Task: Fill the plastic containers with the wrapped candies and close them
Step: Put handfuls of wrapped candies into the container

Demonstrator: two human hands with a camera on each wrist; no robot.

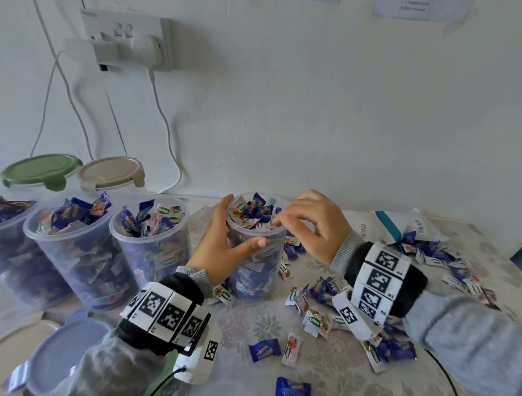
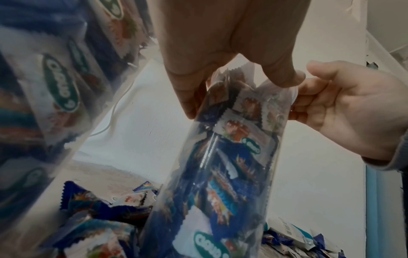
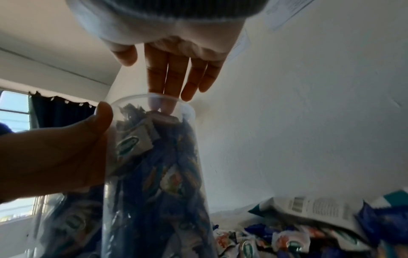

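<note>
Item: clear plastic container (image 1: 257, 257), upright on the floral tablecloth (image 1: 267, 325) near the wall, filled to the rim with blue and white wrapped candies (image 1: 251, 211). Left hand (image 1: 223, 243): wrapped around the container's upper wall, thumb across the near side, fingers curled round the far side by the rim. Right hand (image 1: 311, 225): poised over the container mouth, fingers (image 3: 167, 76) held close together and pointing down, the tips of two dipping just inside the rim onto the top candies; whether they pinch a candy cannot be told. Left of this container: two more open containers (image 1: 150, 240), likewise heaped with candies, in a row, with part of a further one at the frame edge. Behind these: a green lid (image 1: 41, 170) and a beige lid (image 1: 111, 172). Near left corner: a pale blue lid (image 1: 67, 349). Right and front of the held container: loose candies (image 1: 314, 317) scattered over the cloth, and a white printed bag (image 1: 397, 225) lying flat.
</note>
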